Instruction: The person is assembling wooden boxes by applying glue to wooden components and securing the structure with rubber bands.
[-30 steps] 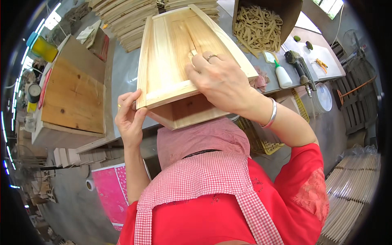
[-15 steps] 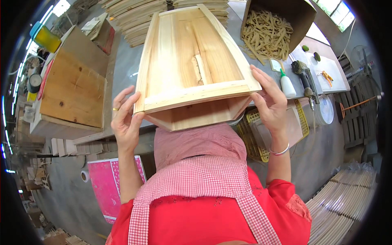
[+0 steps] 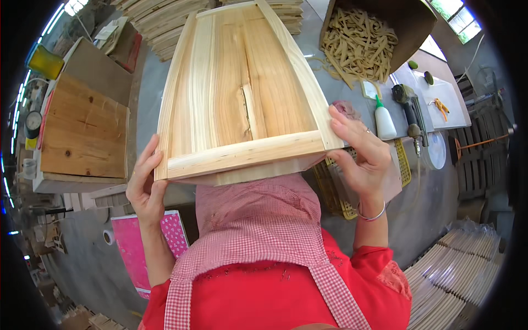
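Observation:
A pale wooden box (image 3: 220, 82) with a framed, grained top panel lies in front of me, its near end over the table's edge against my apron. My left hand (image 3: 147, 184) grips its near left corner, fingers on the side and thumb at the underside. At the near right corner my right hand (image 3: 360, 151) holds the frame, fingers along the side and thumb on the front edge. A long knot or crack runs down the panel's middle. The box's far end and most of its underside are hidden.
On the table (image 3: 148, 91) at right are a cardboard box (image 3: 410, 33) of wooden strips, a glue bottle (image 3: 385, 120), a nail gun (image 3: 408, 107) and orange-handled pliers (image 3: 441, 108). A wooden crate (image 3: 82, 132) stands at left. Stacked boards (image 3: 157, 25) lie behind.
The wooden box's near end has tipped down and moved left with both hands, so its opening is now mostly out of sight. A crumpled cloth now shows beside my right hand.

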The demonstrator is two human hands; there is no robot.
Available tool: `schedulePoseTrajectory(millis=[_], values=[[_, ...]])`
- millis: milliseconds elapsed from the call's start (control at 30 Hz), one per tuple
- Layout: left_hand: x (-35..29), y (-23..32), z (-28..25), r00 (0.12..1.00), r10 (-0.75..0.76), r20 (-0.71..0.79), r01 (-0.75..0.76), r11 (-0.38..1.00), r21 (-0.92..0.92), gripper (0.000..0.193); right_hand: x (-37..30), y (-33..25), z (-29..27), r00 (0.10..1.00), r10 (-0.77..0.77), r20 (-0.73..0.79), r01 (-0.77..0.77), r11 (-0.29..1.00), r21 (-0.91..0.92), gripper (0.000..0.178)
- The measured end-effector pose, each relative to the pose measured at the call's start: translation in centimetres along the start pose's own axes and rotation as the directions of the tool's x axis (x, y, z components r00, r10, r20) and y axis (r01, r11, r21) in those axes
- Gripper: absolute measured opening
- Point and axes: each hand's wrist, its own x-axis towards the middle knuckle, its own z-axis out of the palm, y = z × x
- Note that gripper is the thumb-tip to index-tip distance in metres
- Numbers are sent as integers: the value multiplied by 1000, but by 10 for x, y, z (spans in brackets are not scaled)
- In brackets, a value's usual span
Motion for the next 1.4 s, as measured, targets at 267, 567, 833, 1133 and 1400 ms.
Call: schedulePoseTrajectory(millis=[267, 567, 833, 1133, 1400], values=[[-5, 5, 5, 998, -40, -44, 39, 999, -7, 42, 18, 228, 5, 941, 180, -288, -319, 759, -567, 21], [-3, 8, 9, 998, -39, -49, 37, 999, -36, 43, 33, 289, -15, 817, 514, -262, -518, 453, -725, 21], [1, 3, 3, 1000, 9, -4, -9, 1000, 18, 47, 100, 218, -78, 880, 252, -404, -427, 792, -437, 25], [24, 68, 28, 859, 507, -69, -413, 766, 492, 77, 104, -99, 20, 903, -157, 400, 213, 972, -101, 16], [-3, 100, 2, 913, 196, 358, 205, 539, -817, 21, 61, -110, 36, 648, -467, 602, 342, 884, 317, 29]])
